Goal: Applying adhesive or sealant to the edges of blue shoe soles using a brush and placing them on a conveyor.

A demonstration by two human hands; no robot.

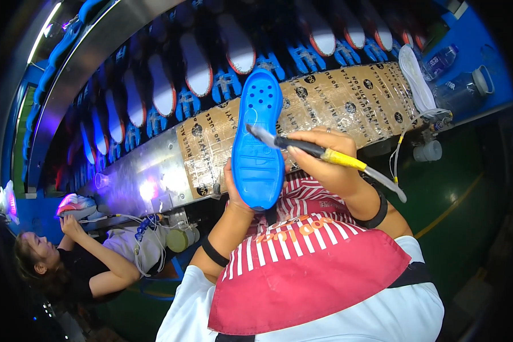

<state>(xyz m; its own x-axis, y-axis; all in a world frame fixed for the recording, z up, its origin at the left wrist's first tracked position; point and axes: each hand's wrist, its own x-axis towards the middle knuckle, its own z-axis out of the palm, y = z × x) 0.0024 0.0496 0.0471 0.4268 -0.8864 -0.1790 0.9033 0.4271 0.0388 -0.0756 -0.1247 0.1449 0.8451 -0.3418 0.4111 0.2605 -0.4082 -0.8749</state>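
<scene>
A blue shoe sole (pixel 259 165) stands in front of me, its inner side facing up, with round holes near the far end. My left hand (pixel 235 187) is closed round its left edge near the close end; most of its fingers are hidden beneath. In my right hand (pixel 328 149) is a brush (pixel 343 160) with a black and yellow handle, gripped between thumb and fingers. Its pale bristles lie over the middle of the sole and appear to touch it.
Taped cardboard (pixel 347 105) covers the bench. Behind it, shoe uppers (pixel 198 68) stand in rows on blue holders. At the right are a white, sole-shaped piece (pixel 414 77), a purple bottle (pixel 440 60) and a clear jug (pixel 464 91). A co-worker (pixel 97 251) at left handles a shoe (pixel 77 205).
</scene>
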